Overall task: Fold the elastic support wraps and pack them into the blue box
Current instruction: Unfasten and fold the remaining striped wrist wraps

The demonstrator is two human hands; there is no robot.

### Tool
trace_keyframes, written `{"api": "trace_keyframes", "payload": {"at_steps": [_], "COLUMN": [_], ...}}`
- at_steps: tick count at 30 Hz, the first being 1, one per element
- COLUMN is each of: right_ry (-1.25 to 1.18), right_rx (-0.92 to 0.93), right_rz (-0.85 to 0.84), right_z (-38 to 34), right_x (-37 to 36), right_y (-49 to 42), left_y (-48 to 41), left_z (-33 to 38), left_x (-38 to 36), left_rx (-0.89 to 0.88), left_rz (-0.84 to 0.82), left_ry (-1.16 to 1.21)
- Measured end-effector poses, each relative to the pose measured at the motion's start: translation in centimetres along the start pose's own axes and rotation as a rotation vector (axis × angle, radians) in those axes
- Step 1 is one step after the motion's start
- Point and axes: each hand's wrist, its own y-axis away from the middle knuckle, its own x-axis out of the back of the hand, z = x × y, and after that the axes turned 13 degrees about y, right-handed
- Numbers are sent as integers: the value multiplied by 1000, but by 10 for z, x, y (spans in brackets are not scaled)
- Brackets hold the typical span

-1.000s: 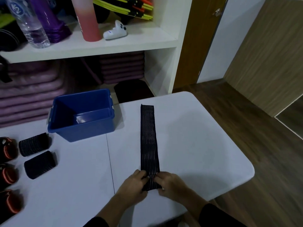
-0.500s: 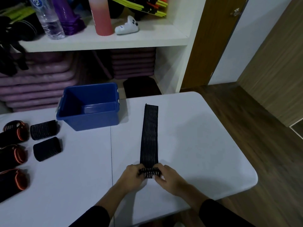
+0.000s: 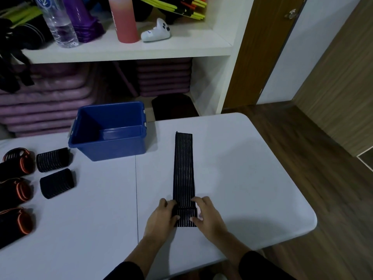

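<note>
One fold is now in. At the near side of the counter [image 3: 96, 229], my left hand [image 3: 161, 219] and right hand [image 3: 210, 217] each pinch a side edge of the elastic wrap [image 3: 183, 174], whose near end, flat a second ago, has been turned over onto the strip. The rest runs away from me, flat and straight, so I judge many turns remain. Left of it lie two rolled wraps [image 3: 52, 159]; beyond, the blue box [image 3: 113, 148] looks empty.
</note>
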Motion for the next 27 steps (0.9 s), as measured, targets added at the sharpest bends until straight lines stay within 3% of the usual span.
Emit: {"api": "trace_keyframes", "payload": {"at_steps": [3,6,9,11,14,20,27], "right_ry": [90,120,190,208,166,-91,58], "right_rx": [193,273,303,300,274,-18,-143], "right_rz": [-20,-133,-221,-185,-112,-122,-13], "right_z": [2,10,13,10,3,5,-2], "right_x": [6,10,12,13,14,12,0], "right_y": [1,1,-2,-5,-6,-11,-13], "left_y": [-2,-3,-3,-5,-10,-15,-10], "left_z": [-4,-10,-16,-14,-7,3,6], "left_x": [3,6,11,12,10,22,2], "left_rx": [-205,-356,-341,-336,-328,40,227], "left_rz": [-19,-90,-186,-192,-153,-152,-35], "left_ry": [-80,-184,-303,-373,-269,230,193]}}
